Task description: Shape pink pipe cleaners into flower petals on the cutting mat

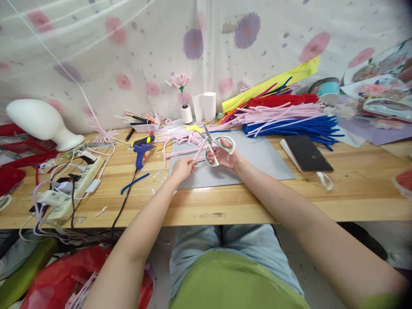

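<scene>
My left hand [184,168] is closed, with its fingertips pinching a pale pink pipe cleaner [201,149] that slants up and to the right. My right hand [228,158] has its fingers through the loops of a pair of white-handled scissors [210,140]. Their blades point up and away from me, close to the upper end of the pipe cleaner; I cannot tell whether they touch it. Both hands are over a grey cutting mat [257,161]. Behind them, bent pink pipe-cleaner pieces [188,138] lie on the mat.
A blue glue gun [141,153] and a power strip [77,189] with tangled cords are on the left. Pink [280,113] and blue pipe-cleaner bundles [289,127] lie at the back right, near a phone [308,153]. A pink flower [179,81] stands at the back.
</scene>
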A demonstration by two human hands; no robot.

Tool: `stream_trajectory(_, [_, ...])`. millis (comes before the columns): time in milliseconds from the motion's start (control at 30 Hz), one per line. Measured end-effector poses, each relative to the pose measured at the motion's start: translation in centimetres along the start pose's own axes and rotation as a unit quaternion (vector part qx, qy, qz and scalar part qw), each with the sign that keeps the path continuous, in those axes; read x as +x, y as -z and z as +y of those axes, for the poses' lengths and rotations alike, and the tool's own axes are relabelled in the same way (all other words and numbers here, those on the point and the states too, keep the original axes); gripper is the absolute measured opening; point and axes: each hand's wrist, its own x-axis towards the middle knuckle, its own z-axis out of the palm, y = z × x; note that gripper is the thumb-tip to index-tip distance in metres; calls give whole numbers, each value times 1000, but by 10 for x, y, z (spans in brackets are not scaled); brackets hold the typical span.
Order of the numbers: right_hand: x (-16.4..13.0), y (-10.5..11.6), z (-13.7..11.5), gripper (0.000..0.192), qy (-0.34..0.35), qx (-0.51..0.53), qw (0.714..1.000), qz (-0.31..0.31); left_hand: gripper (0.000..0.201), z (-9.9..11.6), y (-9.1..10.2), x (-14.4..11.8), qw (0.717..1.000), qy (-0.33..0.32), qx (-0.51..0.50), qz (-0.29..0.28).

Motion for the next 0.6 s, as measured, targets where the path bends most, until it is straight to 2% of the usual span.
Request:
stream_trajectory(167, [1,5,-4,13,-15,-10,999,39,25,-1,8,-3,993,-9,120,17])
stream_trajectory(300, [-6,16,-28,10,59,-27,994,90,29,-2,18,-6,965,-8,257,59])
stream_trajectory(433, [-18,32,-47,6,111,-82,981,133,34,2,18,-6,923,-72,367,95])
stream_trajectory(500, [-23,42,-49,7,138,-83,975,152,34,5,15,-5,910,-102,392,85])
stream_trajectory(600, [-29,58,-44,7,153,-83,966,189,36,9,14,-3,906,-153,385,80])
